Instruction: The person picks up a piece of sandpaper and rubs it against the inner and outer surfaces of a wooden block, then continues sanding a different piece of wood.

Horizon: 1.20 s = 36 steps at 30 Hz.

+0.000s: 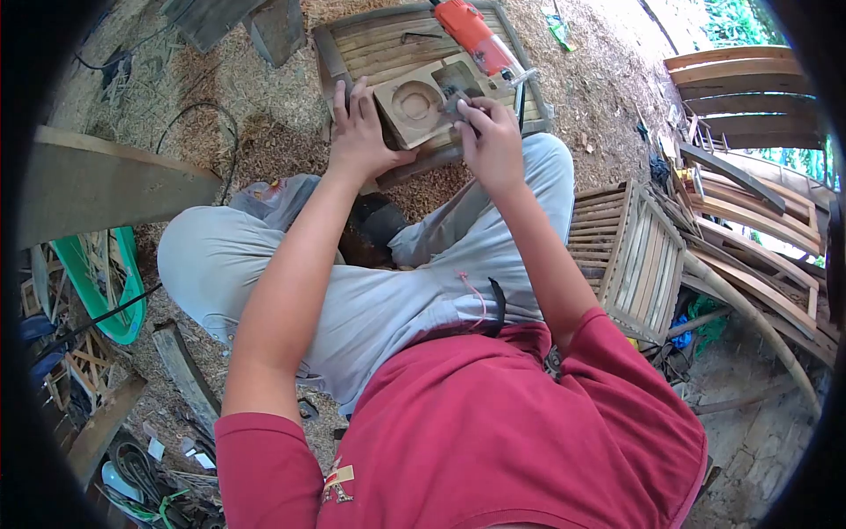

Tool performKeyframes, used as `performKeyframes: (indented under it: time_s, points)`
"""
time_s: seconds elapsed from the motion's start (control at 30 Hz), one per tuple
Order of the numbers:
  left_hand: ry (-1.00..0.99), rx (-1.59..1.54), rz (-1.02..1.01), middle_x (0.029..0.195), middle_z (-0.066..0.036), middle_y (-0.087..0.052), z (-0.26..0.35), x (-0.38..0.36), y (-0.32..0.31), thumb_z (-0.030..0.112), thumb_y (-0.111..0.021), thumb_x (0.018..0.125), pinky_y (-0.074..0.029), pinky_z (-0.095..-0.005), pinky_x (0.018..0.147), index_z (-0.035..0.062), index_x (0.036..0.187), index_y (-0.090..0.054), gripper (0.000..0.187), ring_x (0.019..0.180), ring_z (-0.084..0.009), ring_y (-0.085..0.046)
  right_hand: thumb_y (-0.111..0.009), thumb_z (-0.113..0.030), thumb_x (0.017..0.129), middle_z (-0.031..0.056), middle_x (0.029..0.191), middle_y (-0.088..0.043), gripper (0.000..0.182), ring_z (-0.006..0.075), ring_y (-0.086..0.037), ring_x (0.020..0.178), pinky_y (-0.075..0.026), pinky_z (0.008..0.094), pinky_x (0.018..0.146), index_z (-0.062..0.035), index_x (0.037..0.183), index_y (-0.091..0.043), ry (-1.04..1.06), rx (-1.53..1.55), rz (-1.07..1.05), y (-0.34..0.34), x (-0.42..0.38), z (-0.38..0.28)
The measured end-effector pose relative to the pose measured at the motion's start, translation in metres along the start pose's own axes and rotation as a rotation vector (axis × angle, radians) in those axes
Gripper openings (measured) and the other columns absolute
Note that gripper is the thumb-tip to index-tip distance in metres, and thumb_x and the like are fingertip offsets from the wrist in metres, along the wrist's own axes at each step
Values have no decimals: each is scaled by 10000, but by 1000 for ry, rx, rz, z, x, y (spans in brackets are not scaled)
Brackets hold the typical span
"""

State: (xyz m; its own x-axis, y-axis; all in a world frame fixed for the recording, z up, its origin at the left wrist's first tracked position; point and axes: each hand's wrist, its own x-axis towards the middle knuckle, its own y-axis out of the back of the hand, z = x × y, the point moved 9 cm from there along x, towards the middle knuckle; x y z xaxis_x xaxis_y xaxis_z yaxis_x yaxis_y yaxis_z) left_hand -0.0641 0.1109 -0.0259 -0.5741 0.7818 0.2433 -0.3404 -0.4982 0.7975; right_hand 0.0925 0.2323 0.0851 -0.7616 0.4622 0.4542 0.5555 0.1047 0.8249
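Note:
A wooden block (397, 126) with a round recess and a squarish recess lies on a slatted wooden panel (370, 48) in front of my crossed legs. My left hand (359, 137) rests against the block's left side, fingers spread and thumb along its near edge. At the block's right side, my right hand (492, 141) pinches a small grey piece (454, 101) that looks like folded sandpaper, by the squarish recess. The fingers partly hide that piece. An orange power tool (474, 37) with a clear guard lies just beyond the block, and a hex key (421, 36) is on the slats.
Sawdust and shavings (599, 97) cover the ground. A slatted wooden piece (630, 256) stands to the right, near stacked curved boards (749, 97). At left are a large plank (106, 189), a green plastic container (128, 300) and a black cable (231, 132).

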Motion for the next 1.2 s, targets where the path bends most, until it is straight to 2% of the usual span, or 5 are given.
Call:
performKeyframes:
  time_s: [0.17, 0.37, 0.87, 1.07, 1.2]
  points:
    - [10, 25, -4, 1732, -197, -237, -2, 2, 3, 650, -958, 591, -286, -595, 1347, -76, 1623, -246, 1449, 1653, -511, -62, -811, -70, 905, 178, 1203, -741, 320, 392, -681, 1098, -553, 478, 979, -63, 1224, -816, 117, 68, -108, -11, -23, -49]
    - [12, 19, -1, 1745, -163, -236, -3, 2, 2, 640, -966, 582, -358, -626, 1305, -57, 1634, -239, 1456, 1657, -503, -64, -774, -64, 904, 169, 1181, -737, 298, 403, -669, 1067, -541, 489, 971, -55, 1200, -808, 93, 53, -6, -7, 8, -4]
    - [28, 26, -45, 1734, -194, -260, -3, 2, 0, 680, -970, 553, -261, -622, 1347, -77, 1643, -190, 1540, 1645, -523, -67, -789, -82, 923, 167, 1232, -763, 263, 399, -712, 1134, -557, 482, 1009, -41, 1181, -809, 54, 123, -62, -22, 26, 3]
    - [23, 2, -72, 1758, -211, -230, -2, 2, 0, 579, -992, 600, -200, -597, 1370, -23, 1678, -153, 1492, 1644, -542, -23, -758, -62, 943, 192, 1244, -754, 296, 434, -720, 1126, -583, 478, 986, -19, 1236, -760, 85, 188, -79, -32, 47, -1]
    - [43, 25, -87, 1759, -190, -223, -1, 3, 2, 643, -982, 557, -245, -618, 1353, -71, 1659, -177, 1540, 1653, -528, -14, -754, -74, 968, 202, 1251, -745, 324, 444, -714, 1141, -580, 479, 981, -31, 1288, -723, 81, 247, -145, -33, 48, 0]
